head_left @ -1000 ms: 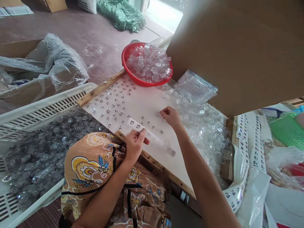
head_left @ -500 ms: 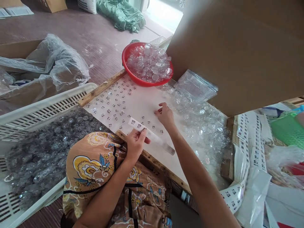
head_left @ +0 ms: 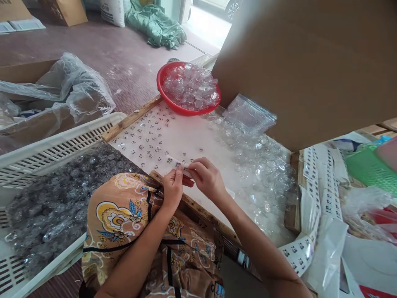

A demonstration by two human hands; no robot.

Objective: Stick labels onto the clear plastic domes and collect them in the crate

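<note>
My left hand [head_left: 173, 185] pinches a white sticker strip [head_left: 171, 160] with small black prints, near the front edge of the white board [head_left: 189, 134]. My right hand [head_left: 207, 178] meets it at the strip, thumb and fingertips pressed together; whatever is between them is too small to make out. Many small printed pieces [head_left: 150, 145] lie spread over the left part of the board. Clear round pieces [head_left: 259, 161] are heaped along its right side. At the back corner stands a red bowl [head_left: 180, 109] full of clear round pieces.
A white basket [head_left: 58, 145] of dark shiny pieces stands at the left, below a plastic-lined box [head_left: 62, 120]. Clear bags [head_left: 249, 114] lean by a large cardboard sheet [head_left: 304, 74]. More sticker strips [head_left: 330, 190] hang at the right.
My right hand has moved left and toward me from above the board to the strip at my left hand, and its fingers have closed. The view has shifted slightly.
</note>
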